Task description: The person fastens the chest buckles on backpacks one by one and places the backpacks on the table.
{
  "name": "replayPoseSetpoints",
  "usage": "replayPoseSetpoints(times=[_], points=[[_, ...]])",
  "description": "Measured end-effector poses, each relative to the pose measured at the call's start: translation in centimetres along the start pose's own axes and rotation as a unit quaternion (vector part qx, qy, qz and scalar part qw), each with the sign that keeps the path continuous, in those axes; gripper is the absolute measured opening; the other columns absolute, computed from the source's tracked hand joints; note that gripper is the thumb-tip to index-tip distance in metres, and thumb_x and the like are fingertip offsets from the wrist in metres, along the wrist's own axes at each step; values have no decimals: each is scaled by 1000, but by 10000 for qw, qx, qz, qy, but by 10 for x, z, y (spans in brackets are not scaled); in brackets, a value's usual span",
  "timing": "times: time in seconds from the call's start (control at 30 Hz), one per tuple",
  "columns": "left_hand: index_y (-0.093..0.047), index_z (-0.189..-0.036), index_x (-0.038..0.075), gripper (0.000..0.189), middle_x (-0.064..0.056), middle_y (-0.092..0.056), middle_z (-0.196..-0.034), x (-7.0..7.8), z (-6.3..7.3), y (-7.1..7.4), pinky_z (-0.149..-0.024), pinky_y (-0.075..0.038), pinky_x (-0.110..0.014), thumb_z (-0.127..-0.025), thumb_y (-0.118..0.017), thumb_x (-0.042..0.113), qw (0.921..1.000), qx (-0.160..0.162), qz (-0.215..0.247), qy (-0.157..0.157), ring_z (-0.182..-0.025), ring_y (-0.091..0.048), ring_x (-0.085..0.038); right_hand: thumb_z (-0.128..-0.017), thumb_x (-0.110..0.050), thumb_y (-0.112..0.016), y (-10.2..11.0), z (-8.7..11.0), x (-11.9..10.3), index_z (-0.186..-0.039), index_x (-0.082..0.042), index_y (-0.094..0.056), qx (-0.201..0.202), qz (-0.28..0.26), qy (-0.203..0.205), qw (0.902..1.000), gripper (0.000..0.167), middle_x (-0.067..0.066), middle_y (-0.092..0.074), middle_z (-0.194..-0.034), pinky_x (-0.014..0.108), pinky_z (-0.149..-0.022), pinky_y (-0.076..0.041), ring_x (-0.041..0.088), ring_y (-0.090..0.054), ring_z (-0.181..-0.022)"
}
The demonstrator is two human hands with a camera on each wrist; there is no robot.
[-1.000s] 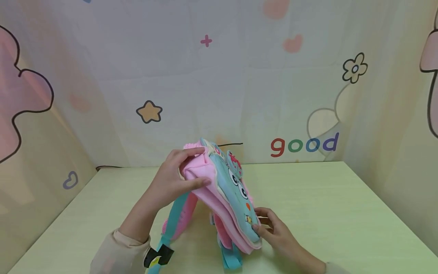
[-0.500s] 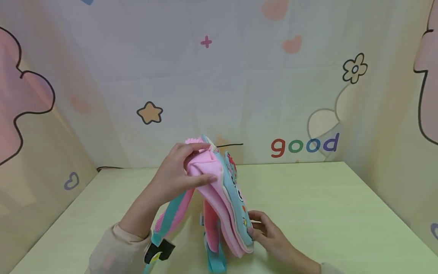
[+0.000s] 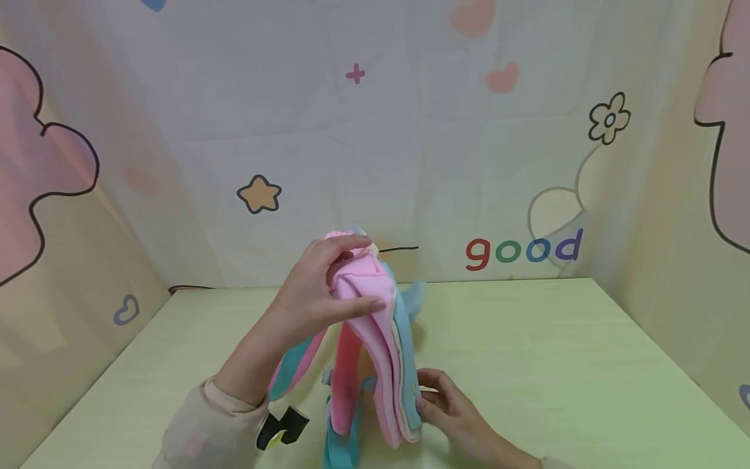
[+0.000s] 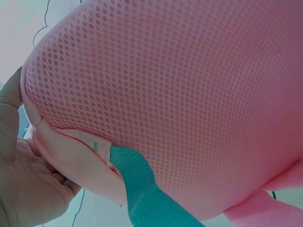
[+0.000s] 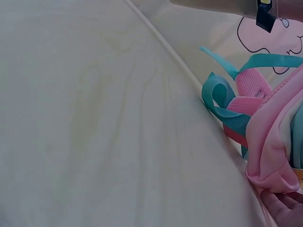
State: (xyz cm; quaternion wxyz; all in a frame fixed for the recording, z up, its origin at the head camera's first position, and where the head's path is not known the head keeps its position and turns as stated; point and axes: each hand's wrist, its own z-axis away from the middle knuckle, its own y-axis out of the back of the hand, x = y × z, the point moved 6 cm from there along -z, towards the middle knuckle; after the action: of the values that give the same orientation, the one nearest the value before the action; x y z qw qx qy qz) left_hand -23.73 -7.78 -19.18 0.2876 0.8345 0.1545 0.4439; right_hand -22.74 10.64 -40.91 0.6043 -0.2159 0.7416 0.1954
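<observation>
Backpack [image 3: 383,355], pink and blue, stands tilted at near middle of table [image 3: 527,352]; left hand [image 3: 307,293] grips upper end, thumb opposite fingers; right hand [image 3: 454,407] holds lower right edge, fingers bent.

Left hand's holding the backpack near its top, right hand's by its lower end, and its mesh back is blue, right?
No, the mesh back is pink; the left wrist view shows it. The left hand does hold the backpack near its top, right hand by its lower end.
</observation>
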Motion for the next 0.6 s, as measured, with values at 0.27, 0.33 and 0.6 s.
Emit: replayPoseSetpoints(times=[0.27,0.33,0.6], points=[[-53,-133,19,68,-3,-53,-130,14,-2,-6,-78,-56,-31,-73,-83,27,9989,-20,-189,-420,-116,-45,-22,-103,-15,-41,-9,2,3,-141,11,-18,-107,-312,-129,9994,51,35,-25,-144,21,-94,-50,-1,-55,-117],[-55,-132,20,66,-2,-54,-130,16,-3,-7,-78,-55,-32,-73,-83,28,9984,-6,-260,-505,-117,-45,-21,-103,-15,-41,-9,2,3,-141,11,-19,-115,-292,-95,9995,51,36,-26,-144,22,-93,-50,0,-56,-117],[-62,-121,18,54,-1,-54,-126,22,-6,-11,-78,-53,-31,-73,-83,30,9970,-148,-429,-628,-118,-43,-20,-102,-19,-46,5,6,2,-140,8,-29,-31,378,-278,9989,49,33,-40,-136,24,-87,-54,4,-60,-108]])
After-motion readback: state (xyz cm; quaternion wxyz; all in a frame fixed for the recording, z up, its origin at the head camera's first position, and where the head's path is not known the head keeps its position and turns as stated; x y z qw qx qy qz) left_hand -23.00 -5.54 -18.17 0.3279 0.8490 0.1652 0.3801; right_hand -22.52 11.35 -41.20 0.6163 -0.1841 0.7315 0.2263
